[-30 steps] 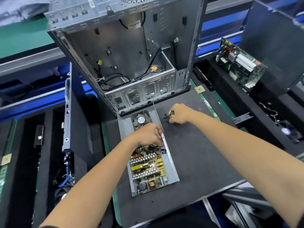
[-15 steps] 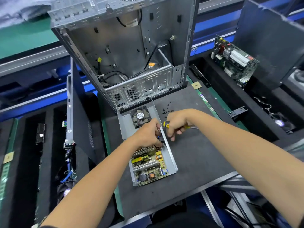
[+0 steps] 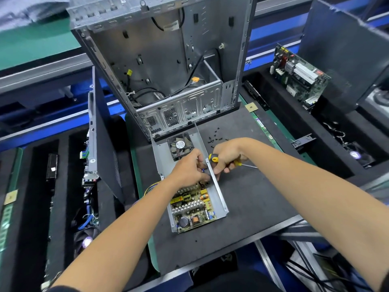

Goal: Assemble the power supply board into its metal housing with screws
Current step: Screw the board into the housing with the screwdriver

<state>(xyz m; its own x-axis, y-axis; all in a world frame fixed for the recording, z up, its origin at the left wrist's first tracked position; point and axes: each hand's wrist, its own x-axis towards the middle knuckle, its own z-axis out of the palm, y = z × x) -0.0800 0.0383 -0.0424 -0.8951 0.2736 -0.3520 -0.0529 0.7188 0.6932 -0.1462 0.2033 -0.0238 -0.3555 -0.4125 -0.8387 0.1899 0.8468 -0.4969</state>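
The grey metal housing [image 3: 220, 194] lies open on the black mat, with the power supply board [image 3: 192, 209] in its near half and a black fan [image 3: 179, 145] at its far end. My left hand [image 3: 188, 168] reaches into the housing above the board, fingers curled against the right wall; what its fingertips pinch is hidden. My right hand [image 3: 226, 155] grips a yellow-and-black screwdriver [image 3: 213, 158] in the palm, its shaft pointing right, fingertips meeting the left hand at the housing wall. Several loose black screws [image 3: 215, 137] lie just beyond my right hand.
An open computer case [image 3: 168, 66] stands at the mat's far edge. A black side panel [image 3: 105, 144] leans at the left. A green circuit board [image 3: 299, 74] sits in a foam tray at the right, and a small fan [image 3: 357, 154] lies further right.
My right hand left the screw pile and came back to the housing wall beside my left hand, still holding the screwdriver. My left hand stayed in the housing.
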